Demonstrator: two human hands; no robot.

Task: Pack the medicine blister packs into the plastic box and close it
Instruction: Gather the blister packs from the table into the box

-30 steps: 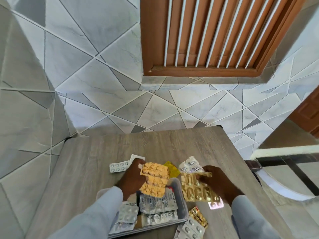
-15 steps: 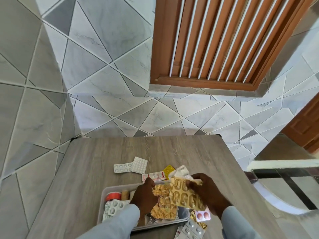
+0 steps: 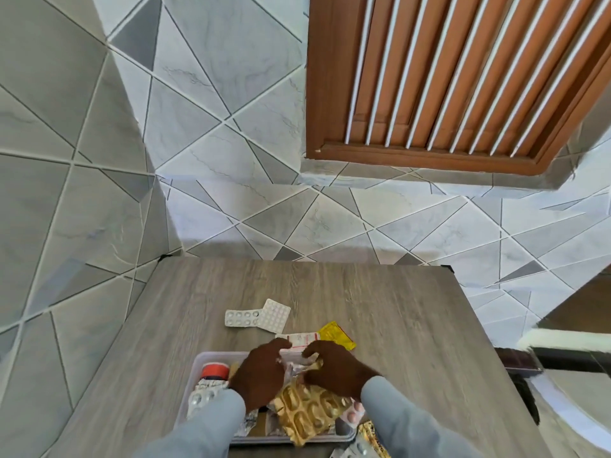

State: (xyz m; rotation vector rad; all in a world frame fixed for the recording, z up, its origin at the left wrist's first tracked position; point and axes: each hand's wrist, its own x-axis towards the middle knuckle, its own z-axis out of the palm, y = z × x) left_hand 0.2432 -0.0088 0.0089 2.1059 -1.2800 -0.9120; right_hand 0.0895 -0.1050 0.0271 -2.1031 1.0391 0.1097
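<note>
A clear plastic box sits at the near edge of the wooden table, full of blister packs. My left hand and my right hand rest side by side over the box, fingers curled down onto a crumpled silver pack. A large gold blister pack lies in the box just below my hands. A red-capped bottle and a silver pack fill the box's left end. The box's lid is not visible.
Loose on the table beyond the box lie two white blister packs, a red-and-white strip and a yellow sachet. A pink-pill pack and more packs lie right of the box. A tiled wall stands behind.
The crumpled gold pack and the large gold pack went from held above the table into the box. Both hands came down together onto the contents.
</note>
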